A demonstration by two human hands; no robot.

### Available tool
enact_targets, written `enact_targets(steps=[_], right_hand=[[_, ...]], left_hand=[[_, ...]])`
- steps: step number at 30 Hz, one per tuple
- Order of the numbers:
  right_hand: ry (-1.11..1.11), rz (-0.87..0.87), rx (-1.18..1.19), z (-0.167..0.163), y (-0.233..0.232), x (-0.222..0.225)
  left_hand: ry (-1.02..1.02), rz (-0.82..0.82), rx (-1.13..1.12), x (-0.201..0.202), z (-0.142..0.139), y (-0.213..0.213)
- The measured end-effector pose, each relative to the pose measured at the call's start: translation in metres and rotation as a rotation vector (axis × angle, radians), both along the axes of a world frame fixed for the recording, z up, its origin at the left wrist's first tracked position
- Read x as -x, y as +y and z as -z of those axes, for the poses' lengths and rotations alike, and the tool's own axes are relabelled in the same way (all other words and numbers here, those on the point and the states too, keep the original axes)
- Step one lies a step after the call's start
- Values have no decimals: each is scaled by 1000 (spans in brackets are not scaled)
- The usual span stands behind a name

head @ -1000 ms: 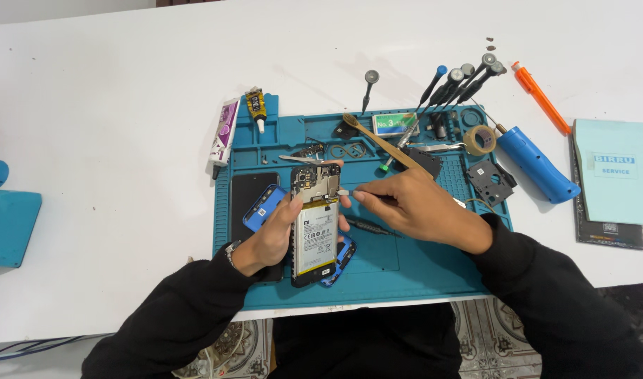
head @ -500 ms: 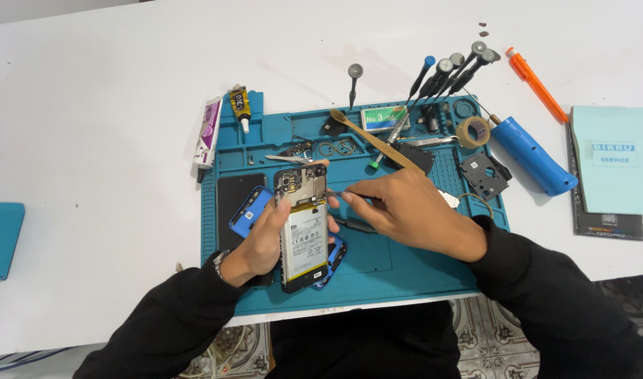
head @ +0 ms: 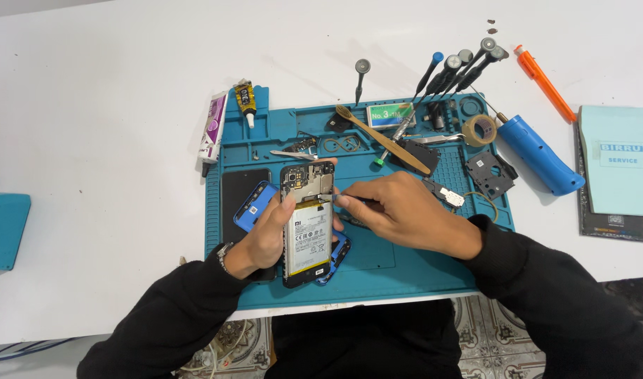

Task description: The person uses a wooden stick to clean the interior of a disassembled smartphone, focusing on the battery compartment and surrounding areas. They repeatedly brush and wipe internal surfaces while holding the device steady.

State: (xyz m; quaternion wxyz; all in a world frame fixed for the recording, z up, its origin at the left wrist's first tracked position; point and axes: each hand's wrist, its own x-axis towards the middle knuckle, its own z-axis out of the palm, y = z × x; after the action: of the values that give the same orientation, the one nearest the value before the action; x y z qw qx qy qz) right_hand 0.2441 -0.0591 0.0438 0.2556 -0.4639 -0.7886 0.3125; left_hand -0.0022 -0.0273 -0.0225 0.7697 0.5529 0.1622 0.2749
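- A teal box [head: 2,231] sits at the far left edge of the white counter [head: 110,140].
- Two small glue tubes lie at the upper left corner of the blue work mat [head: 377,270]: a purple and white tube [head: 212,130] just off the mat, and a yellow and black tube [head: 245,100] on its edge.
- A black flat panel [head: 240,193] lies on the left part of the mat, with a blue phone cover [head: 254,205] partly on top of it.
- The left hand [head: 268,235] is closed around the left side of the opened phone [head: 307,221] and holds it a little tilted over the middle of the mat; the white battery and the circuit board at the top are visible.
- The right hand [head: 398,210] pinches a thin dark tool [head: 353,201], and the tip of the tool touches the phone near the top of the battery.
- A wooden brush [head: 384,140] lies slanted on the upper part of the mat, behind the right hand.
- A row of screwdrivers [head: 458,67] lies above the mat, and a roll of tape [head: 480,129] rests on the mat's upper right corner.
- A blue cylinder tool [head: 539,154] and an orange tool [head: 544,83] lie on the counter to the right of the mat.
- A light green pad [head: 620,172] lies at the far right.
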Motion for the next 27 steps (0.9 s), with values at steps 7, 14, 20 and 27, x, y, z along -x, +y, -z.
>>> enact_targets(steps=[7, 14, 20, 27], right_hand=[[41, 37, 86, 5, 1, 1], [78, 46, 160, 8, 2, 0], [88, 41, 147, 14, 4, 0], [102, 58, 145, 18, 4, 0]], left_hand=[[68, 25, -89, 1, -8, 0], [68, 35, -74, -3, -16, -2], [40, 32, -33, -5, -14, -2], [27, 48, -69, -7, -14, -3]])
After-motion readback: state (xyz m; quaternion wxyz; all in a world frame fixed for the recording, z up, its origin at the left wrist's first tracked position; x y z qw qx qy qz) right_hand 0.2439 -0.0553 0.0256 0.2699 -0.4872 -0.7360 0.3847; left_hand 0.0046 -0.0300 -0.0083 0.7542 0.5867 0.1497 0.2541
